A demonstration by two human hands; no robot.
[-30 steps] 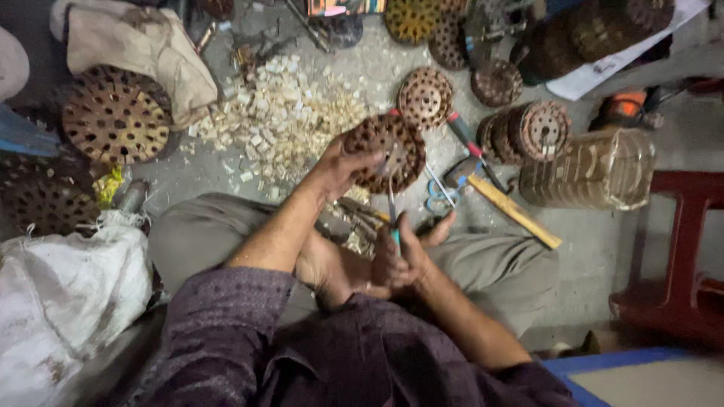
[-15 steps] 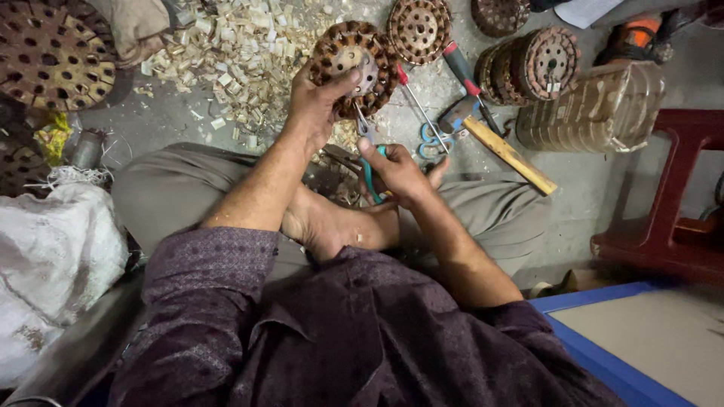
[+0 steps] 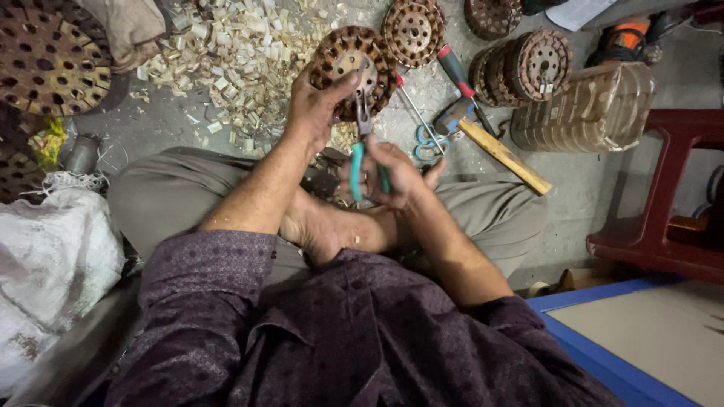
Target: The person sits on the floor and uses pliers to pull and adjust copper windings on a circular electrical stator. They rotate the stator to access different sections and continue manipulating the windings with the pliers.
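Pliers point up into the round metal core

My left hand (image 3: 315, 113) grips the rusty slotted core (image 3: 354, 71) just ahead. My right hand (image 3: 392, 175), nearer me, squeezes the teal pliers (image 3: 365, 143), touching it.

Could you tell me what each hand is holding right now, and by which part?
The left hand grips the rusty slotted disc by its rim; the right hand holds the pliers by their teal handles.
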